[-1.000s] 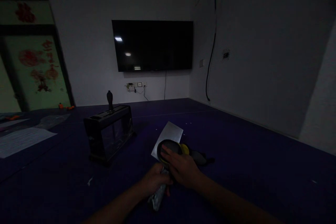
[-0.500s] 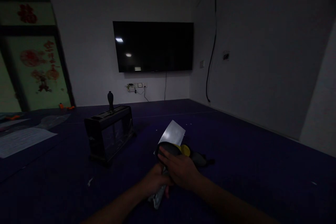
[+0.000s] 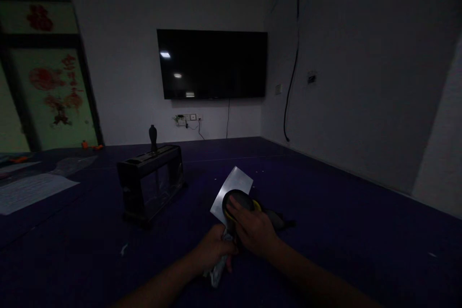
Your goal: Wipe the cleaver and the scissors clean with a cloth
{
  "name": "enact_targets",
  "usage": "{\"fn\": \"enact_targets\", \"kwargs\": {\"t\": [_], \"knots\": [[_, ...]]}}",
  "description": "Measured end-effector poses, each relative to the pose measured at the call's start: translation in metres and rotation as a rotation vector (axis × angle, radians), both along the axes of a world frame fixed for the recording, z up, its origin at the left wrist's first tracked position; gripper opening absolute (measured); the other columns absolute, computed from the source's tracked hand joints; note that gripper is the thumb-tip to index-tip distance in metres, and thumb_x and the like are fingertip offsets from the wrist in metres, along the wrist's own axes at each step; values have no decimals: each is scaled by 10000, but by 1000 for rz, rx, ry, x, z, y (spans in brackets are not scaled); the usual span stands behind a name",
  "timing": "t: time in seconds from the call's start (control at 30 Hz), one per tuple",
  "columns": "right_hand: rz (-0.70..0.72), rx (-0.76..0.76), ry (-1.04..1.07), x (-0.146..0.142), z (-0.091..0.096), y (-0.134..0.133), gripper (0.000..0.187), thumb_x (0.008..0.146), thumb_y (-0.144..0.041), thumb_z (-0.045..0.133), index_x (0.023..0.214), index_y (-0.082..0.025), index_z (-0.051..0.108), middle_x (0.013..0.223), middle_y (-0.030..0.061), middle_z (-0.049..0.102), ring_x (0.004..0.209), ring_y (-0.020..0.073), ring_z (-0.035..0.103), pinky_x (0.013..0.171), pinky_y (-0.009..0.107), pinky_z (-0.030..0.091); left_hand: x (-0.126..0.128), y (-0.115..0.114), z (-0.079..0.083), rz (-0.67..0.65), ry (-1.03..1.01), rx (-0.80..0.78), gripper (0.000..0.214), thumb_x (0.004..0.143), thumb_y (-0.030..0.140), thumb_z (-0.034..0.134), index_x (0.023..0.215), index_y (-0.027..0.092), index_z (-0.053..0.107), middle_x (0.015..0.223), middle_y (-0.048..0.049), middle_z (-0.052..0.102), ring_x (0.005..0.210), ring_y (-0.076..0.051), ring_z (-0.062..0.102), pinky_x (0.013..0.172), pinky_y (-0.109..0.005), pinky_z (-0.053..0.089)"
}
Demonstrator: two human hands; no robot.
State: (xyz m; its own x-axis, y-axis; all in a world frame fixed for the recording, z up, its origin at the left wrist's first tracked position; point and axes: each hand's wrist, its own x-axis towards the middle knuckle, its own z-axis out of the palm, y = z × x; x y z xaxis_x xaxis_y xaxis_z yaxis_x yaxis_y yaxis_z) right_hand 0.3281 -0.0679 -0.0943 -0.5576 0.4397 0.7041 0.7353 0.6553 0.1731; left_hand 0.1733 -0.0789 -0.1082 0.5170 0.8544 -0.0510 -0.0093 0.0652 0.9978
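My left hand is closed round the handle of a wide-bladed scraper, like a putty knife. Wrinkled pale wrapping shows on the handle below the fist. The flat, shiny metal blade points up and away from me. My right hand grips a round black disc with a yellow rim, fingers laid over its top. This disc overlaps the lower right of the blade; whether it presses on the metal I cannot tell. A dark grey object with a narrow tip shows just beyond my right hand, partly hidden.
A black open-framed case stands on the dark blue floor to the left, with a dark vase-shaped object on top. White sheets lie at far left. A television and hanging cable are on the walls. Light is dim.
The round disc and my right hand have moved slightly right and down along the scraper, uncovering more of the blade's left side. My left hand keeps its hold.
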Motion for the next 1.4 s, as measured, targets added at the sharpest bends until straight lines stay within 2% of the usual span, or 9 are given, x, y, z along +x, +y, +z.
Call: {"fn": "enact_targets", "kwargs": {"t": [0.13, 0.27, 0.5, 0.7, 0.87, 1.07, 1.4], "knots": [[87, 82, 59, 4, -5, 3, 420, 742, -122, 397, 1125, -112, 569, 1229, 158, 530, 820, 192, 653, 596, 300, 489, 0, 0, -1, 13, -9, 9, 77, 498, 173, 537, 556, 137, 503, 359, 41, 495, 295, -98, 441, 334, -194, 363], [160, 117, 7, 2, -1, -1, 416, 756, -105, 370, 1122, -93, 567, 1225, 159, 532, 750, 160, 658, 566, 281, 473, 1, -1, 0, -10, -3, 8, 67, 501, 170, 530, 555, 137, 510, 359, 48, 485, 296, -89, 432, 337, -188, 353], [4, 82, -89, -5, 7, -7, 443, 811, -109, 361, 1236, -118, 484, 1344, 141, 401, 810, 186, 639, 585, 309, 475, 2, -6, 12, -85, 44, 39, 42, 509, 147, 522, 549, 145, 512, 374, 59, 490, 303, -76, 425, 351, -175, 343], [-108, 23, -42, -5, 4, -5, 453, 830, -132, 356, 1272, -142, 452, 1360, 131, 384, 820, 192, 637, 583, 305, 487, 0, -4, 7, -65, 75, 36, 56, 517, 166, 539, 519, 149, 485, 367, 55, 477, 309, -80, 427, 352, -176, 328], [-96, 19, 36, -2, 1, -3, 471, 822, -141, 359, 1286, -157, 439, 1329, 135, 431, 785, 175, 646, 604, 284, 497, -1, -3, 3, -18, 61, 16, 62, 514, 181, 546, 518, 141, 498, 361, 46, 480, 304, -82, 426, 342, -176, 314], [-69, 38, 78, 0, -3, 0, 415, 802, -151, 373, 1183, -128, 537, 1268, 137, 500, 764, 190, 657, 594, 303, 511, -1, -3, 3, -13, 41, -16, 68, 515, 186, 546, 531, 147, 492, 355, 54, 479, 294, -82, 421, 340, -176, 330], [-40, 55, 107, 0, -2, 0, 405, 776, -135, 371, 1125, -112, 575, 1229, 141, 532, 735, 189, 663, 593, 314, 514, 0, -3, 5, -9, 10, -34, 60, 491, 157, 538, 536, 140, 501, 344, 51, 479, 282, -91, 431, 321, -176, 337]]}}
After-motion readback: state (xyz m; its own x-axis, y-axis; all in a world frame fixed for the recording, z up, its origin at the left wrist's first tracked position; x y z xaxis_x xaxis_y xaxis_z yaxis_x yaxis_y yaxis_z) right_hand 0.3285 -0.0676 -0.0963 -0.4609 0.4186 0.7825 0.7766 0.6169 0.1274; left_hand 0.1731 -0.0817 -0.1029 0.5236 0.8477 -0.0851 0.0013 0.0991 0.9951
